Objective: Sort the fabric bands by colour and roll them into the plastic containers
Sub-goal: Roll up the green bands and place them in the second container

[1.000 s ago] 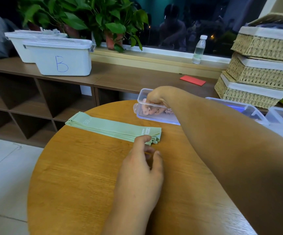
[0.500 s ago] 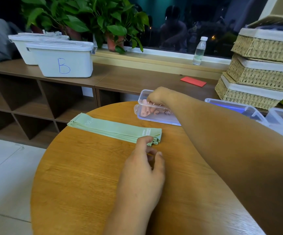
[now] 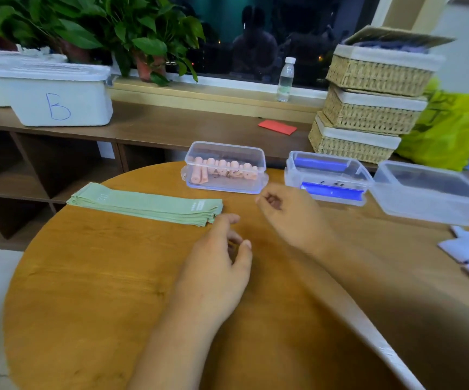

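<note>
My left hand (image 3: 216, 266) rests on the round wooden table (image 3: 87, 277), fingers loosely curled, its tips just beside the near right end of the stacked green bands (image 3: 146, 204). My right hand (image 3: 292, 218) hovers empty, near the clear container (image 3: 258, 175) holding pink rolls (image 3: 222, 170). Further right stand a container with blue rolls (image 3: 327, 177) and another clear container (image 3: 430, 192).

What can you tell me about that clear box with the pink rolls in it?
The clear plastic container is a rectangular see-through box with rounded corners, a wider flange round its base and no lid on. It stands upright at the far edge of the round wooden table. Inside, pink fabric rolls sit packed side by side in a row. The right hand hovers just in front of it, not touching; only the table touches it.
</note>
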Motion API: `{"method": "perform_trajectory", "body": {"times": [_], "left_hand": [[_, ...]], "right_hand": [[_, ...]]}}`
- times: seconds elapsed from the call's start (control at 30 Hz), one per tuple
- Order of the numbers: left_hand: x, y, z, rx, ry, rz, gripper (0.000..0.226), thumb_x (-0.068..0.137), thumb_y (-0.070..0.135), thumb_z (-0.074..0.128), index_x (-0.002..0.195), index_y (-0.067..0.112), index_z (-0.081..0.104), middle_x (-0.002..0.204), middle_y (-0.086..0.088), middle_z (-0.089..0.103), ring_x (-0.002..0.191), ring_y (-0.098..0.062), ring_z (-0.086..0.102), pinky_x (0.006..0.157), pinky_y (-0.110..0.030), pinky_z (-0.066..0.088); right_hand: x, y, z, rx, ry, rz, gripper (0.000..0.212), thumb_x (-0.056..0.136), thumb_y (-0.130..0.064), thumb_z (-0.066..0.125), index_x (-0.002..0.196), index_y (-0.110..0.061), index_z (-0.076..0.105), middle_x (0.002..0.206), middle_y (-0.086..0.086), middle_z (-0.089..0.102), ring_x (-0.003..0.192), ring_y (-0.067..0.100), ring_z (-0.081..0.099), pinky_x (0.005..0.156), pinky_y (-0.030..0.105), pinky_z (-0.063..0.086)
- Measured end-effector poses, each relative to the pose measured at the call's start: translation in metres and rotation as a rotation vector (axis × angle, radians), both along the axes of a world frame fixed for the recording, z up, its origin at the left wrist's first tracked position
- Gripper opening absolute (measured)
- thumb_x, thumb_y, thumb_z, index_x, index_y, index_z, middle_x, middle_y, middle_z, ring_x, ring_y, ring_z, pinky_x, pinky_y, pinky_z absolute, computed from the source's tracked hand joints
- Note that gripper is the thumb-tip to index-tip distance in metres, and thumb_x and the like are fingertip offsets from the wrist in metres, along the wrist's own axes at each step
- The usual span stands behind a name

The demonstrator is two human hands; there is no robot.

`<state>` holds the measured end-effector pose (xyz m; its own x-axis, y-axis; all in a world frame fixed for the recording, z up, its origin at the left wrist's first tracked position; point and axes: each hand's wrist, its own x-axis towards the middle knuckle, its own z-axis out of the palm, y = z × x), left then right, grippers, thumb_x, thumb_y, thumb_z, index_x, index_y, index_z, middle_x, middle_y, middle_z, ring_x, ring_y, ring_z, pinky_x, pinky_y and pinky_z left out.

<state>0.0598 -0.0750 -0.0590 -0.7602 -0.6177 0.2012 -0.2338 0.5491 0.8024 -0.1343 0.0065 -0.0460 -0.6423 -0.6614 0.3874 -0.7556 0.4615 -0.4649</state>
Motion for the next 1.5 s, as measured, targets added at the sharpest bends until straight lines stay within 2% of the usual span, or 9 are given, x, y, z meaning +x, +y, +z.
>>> {"method": "perform_trajectory", "body": {"times": [0.17, 0.27, 0.47, 0.57, 0.67, 0.87, 1.1, 1.2, 1.5], "left_hand": [[-0.009, 0.012, -0.011, -0.052, -0.049, -0.024, 0.040, 0.101, 0.042, 0.061, 0.140, 0.045, 0.049, 0.110, 0.025, 0.065, 0.102, 0.002, 0.061, 0.091, -0.036, 0.056], [-0.011, 0.006, -0.020, -0.148, -0.045, 0.021, 0.041, 0.100, 0.038, 0.063, 0.141, 0.036, 0.053, 0.130, 0.019, 0.061, 0.124, -0.006, 0.054, 0.107, -0.035, 0.049], [-0.018, -0.018, -0.027, -0.342, -0.122, 0.210, 0.045, 0.097, 0.033, 0.063, 0.142, 0.029, 0.058, 0.149, 0.007, 0.052, 0.136, -0.020, 0.041, 0.117, -0.040, 0.038], [-0.033, -0.025, -0.025, -0.410, -0.297, 0.251, 0.051, 0.102, 0.045, 0.056, 0.152, 0.041, 0.047, 0.171, 0.005, 0.026, 0.159, -0.024, 0.014, 0.127, -0.049, 0.024], [-0.057, -0.032, -0.022, -0.494, -0.445, 0.268, 0.052, 0.106, 0.055, 0.043, 0.157, 0.045, 0.038, 0.177, 0.003, 0.010, 0.163, -0.027, -0.004, 0.130, -0.056, 0.011], [-0.091, -0.018, -0.026, -0.610, -0.462, 0.306, 0.058, 0.103, 0.051, 0.044, 0.157, 0.028, 0.041, 0.166, 0.002, 0.038, 0.160, -0.023, 0.018, 0.127, -0.062, 0.011], [-0.090, -0.025, -0.036, -0.568, -0.560, 0.269, 0.058, 0.107, 0.056, 0.033, 0.160, 0.034, 0.038, 0.174, -0.002, 0.022, 0.163, -0.028, 0.008, 0.128, -0.063, 0.009], [-0.092, -0.025, -0.039, -0.601, -0.516, 0.263, 0.064, 0.106, 0.055, 0.034, 0.164, 0.028, 0.032, 0.173, 0.003, 0.027, 0.161, -0.025, 0.014, 0.127, -0.062, 0.012], [-0.079, 0.015, -0.036, -0.631, -0.231, 0.017, 0.075, 0.101, 0.042, 0.054, 0.167, 0.033, 0.019, 0.165, 0.006, 0.039, 0.156, -0.023, 0.026, 0.124, -0.054, 0.029]], "right_hand": [[0.005, 0.055, -0.054, -0.061, -0.086, 0.026, 0.014, 0.097, -0.024, 0.070, 0.107, -0.033, 0.074, 0.099, -0.019, 0.069, 0.094, 0.001, 0.063, 0.092, 0.032, 0.056], [0.009, 0.064, -0.063, -0.073, -0.056, 0.084, 0.019, 0.096, -0.022, 0.071, 0.110, -0.033, 0.077, 0.100, -0.020, 0.068, 0.100, 0.002, 0.061, 0.096, 0.029, 0.052], [0.009, 0.064, -0.062, -0.050, -0.037, 0.151, 0.018, 0.097, -0.027, 0.068, 0.111, -0.034, 0.075, 0.099, -0.027, 0.060, 0.101, 0.008, 0.055, 0.097, 0.040, 0.052], [0.007, 0.066, -0.062, -0.094, -0.092, 0.148, 0.018, 0.097, -0.027, 0.067, 0.111, -0.034, 0.076, 0.100, -0.021, 0.065, 0.102, 0.009, 0.058, 0.095, 0.039, 0.053], [0.005, 0.067, -0.063, -0.124, -0.123, 0.151, 0.017, 0.097, -0.027, 0.066, 0.109, -0.034, 0.075, 0.100, -0.018, 0.067, 0.102, 0.008, 0.059, 0.095, 0.037, 0.053], [0.005, 0.074, -0.062, -0.131, -0.122, 0.135, 0.019, 0.096, -0.028, 0.064, 0.110, -0.034, 0.075, 0.101, -0.020, 0.067, 0.103, 0.008, 0.057, 0.094, 0.034, 0.053], [0.003, 0.089, -0.061, -0.223, -0.265, 0.068, 0.017, 0.095, -0.024, 0.069, 0.108, -0.031, 0.077, 0.101, -0.019, 0.068, 0.103, 0.006, 0.062, 0.096, 0.024, 0.051], [0.007, 0.098, -0.060, -0.229, -0.290, 0.066, 0.017, 0.096, -0.024, 0.069, 0.109, -0.032, 0.076, 0.103, -0.021, 0.069, 0.105, 0.005, 0.062, 0.096, 0.018, 0.047], [0.006, 0.130, -0.054, -0.329, -0.389, -0.021, 0.018, 0.096, -0.020, 0.072, 0.109, -0.031, 0.078, 0.106, -0.017, 0.071, 0.101, 0.003, 0.065, 0.095, 0.029, 0.053]]}}
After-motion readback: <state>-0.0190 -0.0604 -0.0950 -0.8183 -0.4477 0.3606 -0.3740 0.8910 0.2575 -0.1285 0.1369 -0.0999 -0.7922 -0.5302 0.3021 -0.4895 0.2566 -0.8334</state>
